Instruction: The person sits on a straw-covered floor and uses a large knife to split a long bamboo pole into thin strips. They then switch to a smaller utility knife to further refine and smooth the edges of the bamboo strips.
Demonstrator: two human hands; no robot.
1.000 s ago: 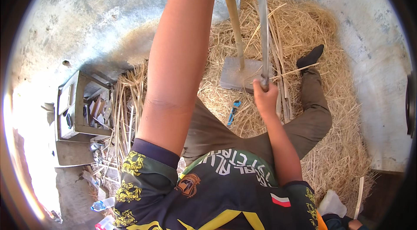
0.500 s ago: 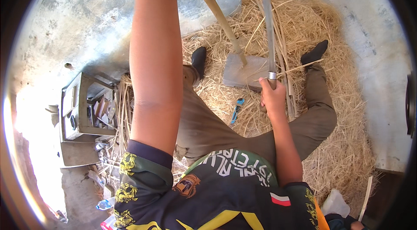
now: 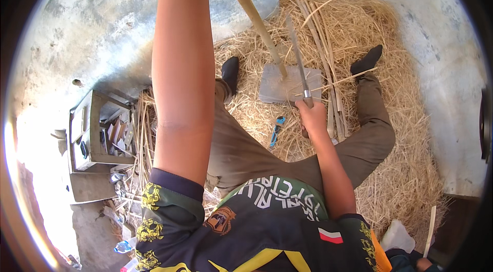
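The left arm [image 3: 184, 66] is extended past the upper edge; the left hand is out of view, so its grip cannot be told. By the right hand [image 3: 312, 116], closed firmly, a machete [image 3: 298, 59] is held by its handle, right of a bamboo pole [image 3: 251, 15] footed on a wooden block [image 3: 275, 90]. Scraps [image 3: 118, 132] are contained in an open wooden box [image 3: 97, 159].

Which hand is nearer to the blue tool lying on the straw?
Right. The right hand, gripping the long knife, is to the right of the blue tool, not touching it. The left hand is out of view; the left arm extends past the picture's top edge.
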